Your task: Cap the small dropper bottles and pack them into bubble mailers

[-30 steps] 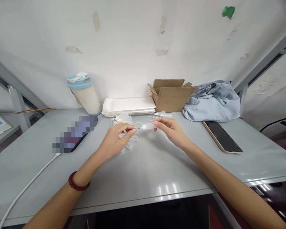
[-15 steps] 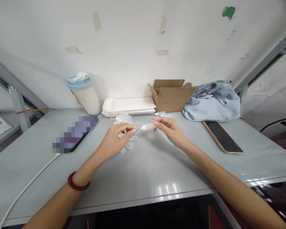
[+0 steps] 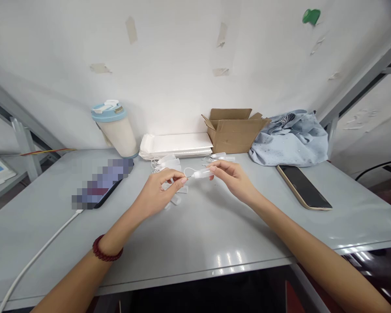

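Note:
My right hand [image 3: 230, 176] holds a small translucent needle-tip bottle [image 3: 202, 174] by its rear end, between thumb and fingers. The bottle lies nearly level above the table, its thin dark tip pointing left. At that tip, the thumb and index finger of my left hand [image 3: 164, 189] are pinched together; a small cap may be hidden between them. A thin white loop [image 3: 190, 168] arches from the bottle's neck toward these fingers. Similar bottles [image 3: 169, 163] lie behind and beneath my left hand, partly covered by it. More bottles [image 3: 226, 158] rest behind my right hand.
White packets [image 3: 179, 141] are stacked by the wall, beside an open cardboard box [image 3: 236, 134] and a bluish cloth [image 3: 289, 141]. A tumbler [image 3: 117, 130] and a phone on a cable [image 3: 106, 184] are at left. Another phone [image 3: 304, 187] lies at right on the grey table [image 3: 195, 243].
Almost nothing differs. My left fingertips have shifted very slightly right along the bottle's tip, while my right hand keeps its hold.

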A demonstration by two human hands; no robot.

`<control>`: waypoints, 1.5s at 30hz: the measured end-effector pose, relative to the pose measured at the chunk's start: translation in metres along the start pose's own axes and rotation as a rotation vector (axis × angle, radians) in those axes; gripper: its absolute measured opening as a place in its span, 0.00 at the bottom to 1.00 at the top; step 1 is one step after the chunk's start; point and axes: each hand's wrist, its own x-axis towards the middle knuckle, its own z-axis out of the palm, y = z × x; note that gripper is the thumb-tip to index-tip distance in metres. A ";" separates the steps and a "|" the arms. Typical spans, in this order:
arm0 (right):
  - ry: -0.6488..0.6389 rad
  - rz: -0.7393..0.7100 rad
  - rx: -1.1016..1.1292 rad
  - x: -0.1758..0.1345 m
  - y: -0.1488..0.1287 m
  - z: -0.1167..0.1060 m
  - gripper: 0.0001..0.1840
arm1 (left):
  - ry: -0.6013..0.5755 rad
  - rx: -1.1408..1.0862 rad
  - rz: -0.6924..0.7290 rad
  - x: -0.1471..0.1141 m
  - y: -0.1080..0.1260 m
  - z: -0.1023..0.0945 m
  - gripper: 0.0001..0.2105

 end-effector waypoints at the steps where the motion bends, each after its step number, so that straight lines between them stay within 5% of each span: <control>1: 0.005 -0.009 -0.019 0.000 0.000 0.000 0.14 | 0.003 0.004 0.005 0.000 0.000 0.000 0.11; 23: -0.040 -0.208 -0.220 -0.010 0.003 0.010 0.13 | -0.025 0.046 0.177 -0.005 -0.002 0.005 0.09; 34: -0.055 -0.249 -0.308 -0.008 0.006 0.014 0.14 | -0.078 0.077 0.059 0.001 -0.001 -0.008 0.07; 45: -0.017 -0.308 -0.383 -0.007 0.009 0.012 0.13 | -0.058 0.059 0.054 0.001 -0.002 0.004 0.10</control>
